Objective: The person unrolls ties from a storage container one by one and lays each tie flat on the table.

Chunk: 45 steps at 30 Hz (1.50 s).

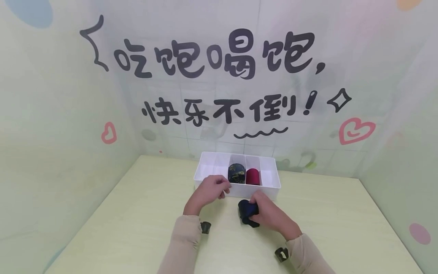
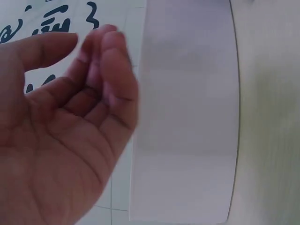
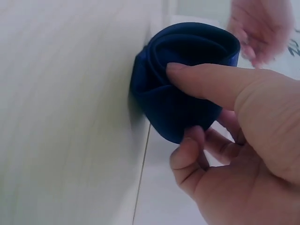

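Observation:
My right hand (image 1: 268, 213) holds a rolled dark blue necktie (image 1: 246, 210) just in front of a white divided box (image 1: 270, 193). In the right wrist view the thumb presses into the top of the necktie roll (image 3: 187, 105) while the other fingers curl under it. A loose end hangs from the roll in the head view. My left hand (image 1: 210, 189) hovers by the box's front wall, fingers loosely bent and holding nothing. Inside the box, a dark patterned tie roll (image 1: 236, 173) fills the middle compartment, and a red roll (image 1: 253, 176) sits to its right.
The box stands on a pale wooden table (image 1: 154, 213) near the back wall (image 1: 191, 140), which carries large dark lettering. Side walls rise at left and right. Dark wrist cameras (image 1: 281, 254) are on both wrists.

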Available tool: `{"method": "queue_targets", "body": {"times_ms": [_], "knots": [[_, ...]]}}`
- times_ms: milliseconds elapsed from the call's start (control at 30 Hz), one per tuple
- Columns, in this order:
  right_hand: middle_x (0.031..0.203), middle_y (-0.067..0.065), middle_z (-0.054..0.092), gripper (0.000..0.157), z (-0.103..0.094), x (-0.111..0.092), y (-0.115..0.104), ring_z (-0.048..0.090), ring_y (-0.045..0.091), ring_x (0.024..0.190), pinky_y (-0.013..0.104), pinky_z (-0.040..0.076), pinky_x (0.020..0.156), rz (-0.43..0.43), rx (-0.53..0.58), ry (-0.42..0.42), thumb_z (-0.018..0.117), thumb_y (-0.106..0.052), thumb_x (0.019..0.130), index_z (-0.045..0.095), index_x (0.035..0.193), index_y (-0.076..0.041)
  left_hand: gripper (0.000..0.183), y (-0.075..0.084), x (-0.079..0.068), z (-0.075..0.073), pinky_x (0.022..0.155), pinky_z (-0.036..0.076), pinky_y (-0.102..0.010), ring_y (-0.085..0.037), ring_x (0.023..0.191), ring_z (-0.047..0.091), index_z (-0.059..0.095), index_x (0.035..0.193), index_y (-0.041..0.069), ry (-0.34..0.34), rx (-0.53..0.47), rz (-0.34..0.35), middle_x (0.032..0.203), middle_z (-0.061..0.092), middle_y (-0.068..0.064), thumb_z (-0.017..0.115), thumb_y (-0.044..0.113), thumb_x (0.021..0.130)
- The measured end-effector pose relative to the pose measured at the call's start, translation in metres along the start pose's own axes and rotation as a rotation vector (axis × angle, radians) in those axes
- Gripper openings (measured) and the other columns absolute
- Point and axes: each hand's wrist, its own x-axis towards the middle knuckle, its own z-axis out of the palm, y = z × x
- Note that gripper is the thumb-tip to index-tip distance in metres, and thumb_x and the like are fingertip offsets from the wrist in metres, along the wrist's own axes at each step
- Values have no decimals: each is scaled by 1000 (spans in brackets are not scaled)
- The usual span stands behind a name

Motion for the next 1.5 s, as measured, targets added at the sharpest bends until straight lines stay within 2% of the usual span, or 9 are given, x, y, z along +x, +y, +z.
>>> {"method": "queue_targets", "body": {"times_ms": [100,267,467,733,967,1100,1200,1300,1500], "knots": [[107,10,58,41,0,0,3,59,21,103,36,53,89,55,47,-10,84,3,77,49,96,-7,23,-1,-1,3,68,54,-27,-14,67,63,70,97,1,-76,0,-67,86,69,-8,56,19,98],[108,12,60,41,1,1,6,59,22,103,35,54,88,85,82,-12,83,4,76,49,96,-6,20,-8,-1,18,62,51,-26,-14,64,60,67,97,-3,-128,61,-126,82,66,-8,54,12,96],[107,11,61,43,2,-1,3,60,22,102,38,54,88,133,91,-14,85,3,74,49,96,-6,19,-16,0,38,58,42,-26,-13,56,51,71,83,-2,-171,173,-122,62,58,-3,57,6,92],[107,12,63,49,-1,-6,0,62,23,102,47,55,94,241,125,-7,89,-2,74,48,102,-6,14,-11,2,52,59,41,-24,-12,55,51,74,87,-2,-245,167,-80,63,62,-6,60,-2,86],[115,14,60,64,-4,-6,3,60,26,108,49,51,99,179,140,-1,90,-4,71,52,122,-1,9,-3,0,55,57,38,-23,-12,55,49,72,84,-2,-241,165,-63,62,63,-9,63,0,85],[122,14,55,67,-6,-7,3,57,24,109,39,53,92,143,143,-44,89,-20,77,54,133,-6,9,-3,-1,55,60,40,-24,-13,59,52,70,88,1,-228,172,-77,66,67,-10,62,1,86],[122,13,53,64,-8,-7,1,55,21,107,33,52,87,163,152,-67,84,-36,83,57,133,-8,10,-3,-1,55,60,40,-25,-15,60,52,69,90,2,-224,174,-83,66,66,-11,60,1,85],[118,11,54,60,-9,-6,-1,55,20,104,35,51,86,212,166,-67,78,-44,88,60,133,-9,12,-4,0,56,60,39,-26,-15,60,51,69,90,1,-229,166,-84,65,64,-10,59,1,85],[112,6,62,39,-10,-2,-3,55,18,104,41,49,94,236,164,-29,66,-41,98,67,121,-10,12,-6,3,57,60,40,-26,-14,60,52,69,88,3,-237,182,-57,64,62,-5,58,3,85]]}}
